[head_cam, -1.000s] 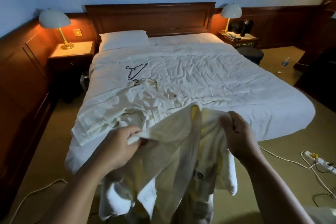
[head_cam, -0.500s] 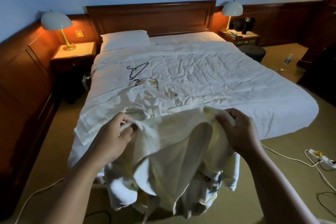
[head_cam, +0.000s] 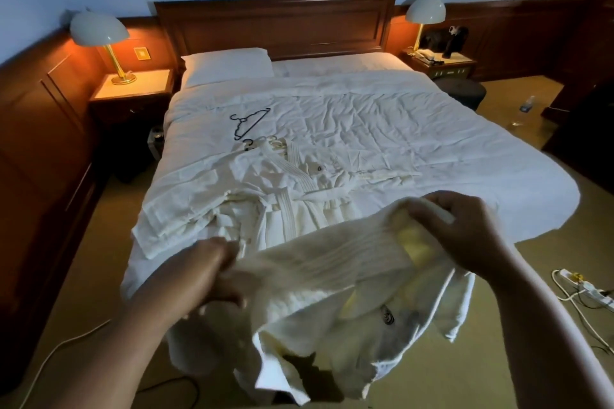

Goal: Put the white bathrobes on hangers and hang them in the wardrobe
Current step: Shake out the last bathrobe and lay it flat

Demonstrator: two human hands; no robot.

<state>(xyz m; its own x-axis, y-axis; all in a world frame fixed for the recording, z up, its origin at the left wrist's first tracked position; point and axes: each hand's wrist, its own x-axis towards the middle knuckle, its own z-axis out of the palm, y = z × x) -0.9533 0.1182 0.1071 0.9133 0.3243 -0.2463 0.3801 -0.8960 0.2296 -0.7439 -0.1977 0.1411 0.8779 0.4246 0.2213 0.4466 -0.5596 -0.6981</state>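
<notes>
My left hand (head_cam: 212,272) and right hand (head_cam: 465,229) each grip the bathrobe (head_cam: 332,276) by its upper edge; I should spread them, find the collar, then fetch the far hanger (head_cam: 249,121).

near bathrobe (head_cam: 327,271) bunched, far bathrobe (head_cam: 265,176) flat

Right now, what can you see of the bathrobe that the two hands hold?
The held bathrobe is white, thick, ribbed cloth, yellowish inside, with a small dark emblem. It is bunched and stretched between the left hand and the right hand, which both grip its top edge. The rest hangs before the bed.
</notes>
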